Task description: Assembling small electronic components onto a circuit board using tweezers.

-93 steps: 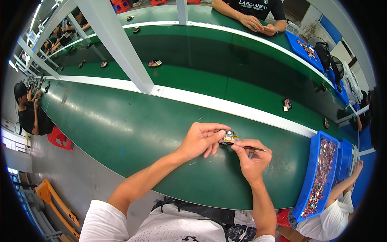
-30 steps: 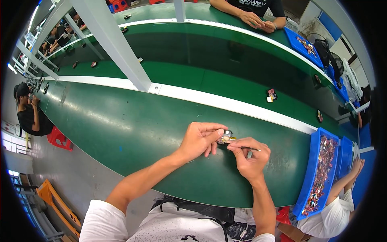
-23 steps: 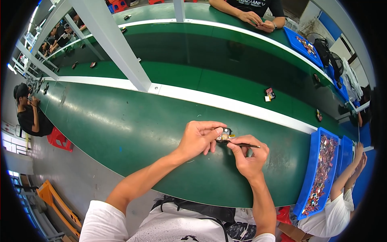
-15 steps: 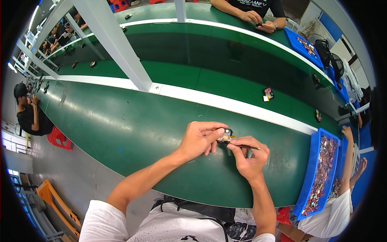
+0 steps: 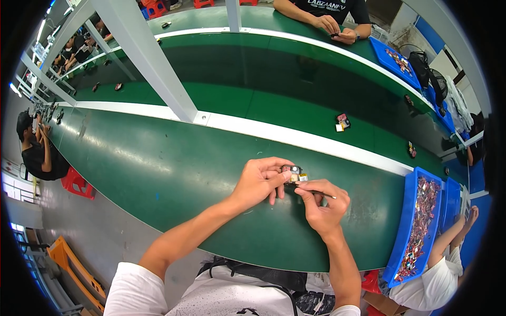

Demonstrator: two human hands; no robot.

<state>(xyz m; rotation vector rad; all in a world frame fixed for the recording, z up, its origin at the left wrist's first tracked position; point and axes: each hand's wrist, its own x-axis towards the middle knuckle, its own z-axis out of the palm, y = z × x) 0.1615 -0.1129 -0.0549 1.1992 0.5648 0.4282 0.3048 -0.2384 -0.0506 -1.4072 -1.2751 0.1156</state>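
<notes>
My left hand [image 5: 259,181] pinches a small black electronic housing [image 5: 296,169] above the green table, with the thumb pressed on its near face. Pale and reddish inner parts show in it. At the housing's right edge sits a small silver piece with a yellow edge [image 5: 303,178]. My right hand [image 5: 328,208] grips a slim dark stick-like tool [image 5: 329,197]. Its tip reaches toward the housing's lower edge, where my fingers hide whether it touches.
Right of my hands stands a blue tray [image 5: 399,237] full of small colourful parts. Beyond a white rail [image 5: 316,139], a green belt [image 5: 274,108] carries a small device [image 5: 342,121]. A grey post [image 5: 153,63] rises ahead. Co-workers sit opposite, far left and right.
The devices on the belt have shifted left. My hands stay nearly in place, with the housing tilted slightly and more of the silver piece showing. The right-hand co-worker's raised arm has come down.
</notes>
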